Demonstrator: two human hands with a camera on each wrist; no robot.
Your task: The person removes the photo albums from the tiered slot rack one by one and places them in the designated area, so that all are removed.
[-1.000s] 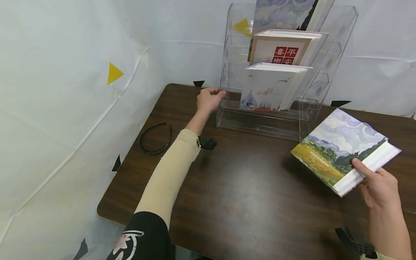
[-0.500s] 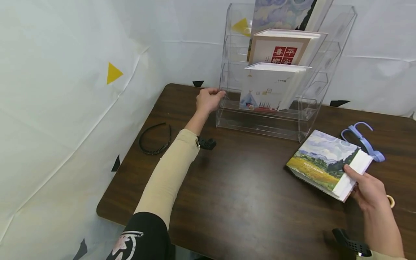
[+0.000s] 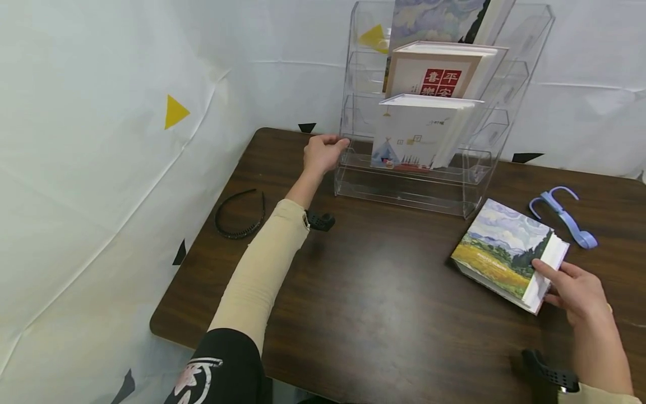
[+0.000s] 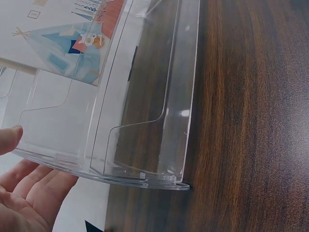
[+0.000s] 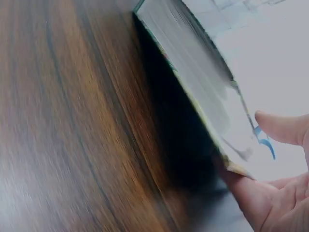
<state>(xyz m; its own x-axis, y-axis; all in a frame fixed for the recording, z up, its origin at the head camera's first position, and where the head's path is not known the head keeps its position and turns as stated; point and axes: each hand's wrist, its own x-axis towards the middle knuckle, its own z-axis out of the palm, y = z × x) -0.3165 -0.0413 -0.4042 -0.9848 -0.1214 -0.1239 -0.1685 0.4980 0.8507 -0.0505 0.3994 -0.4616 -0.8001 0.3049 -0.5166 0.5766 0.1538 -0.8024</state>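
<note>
In the head view, my right hand (image 3: 580, 294) holds a thick album (image 3: 504, 247) by its right edge, thumb on the painted landscape cover and fingers beneath. The right wrist view shows the album (image 5: 193, 72) tilted, with a dark gap between it and the wood. At the far side, a clear acrylic rack (image 3: 398, 201) stands with its tiers rising to the back. My left hand (image 3: 322, 154) pinches the rack's left side panel between thumb and fingers, as the left wrist view confirms. A white album (image 3: 414, 134) with a tent drawing leans in a lower tier.
Behind it in the rack are a beige-framed album (image 3: 436, 70) with red characters and a larger painted one (image 3: 434, 22). A black headband (image 3: 237, 234) lies left on the brown table (image 3: 378, 314). A light blue plastic piece (image 3: 565, 216) with curved arms lies right. White sheeting surrounds the table.
My right hand has brought the album lower and closer to the tabletop, turning it slightly and uncovering the light blue piece. My left hand stays on the rack's side.
</note>
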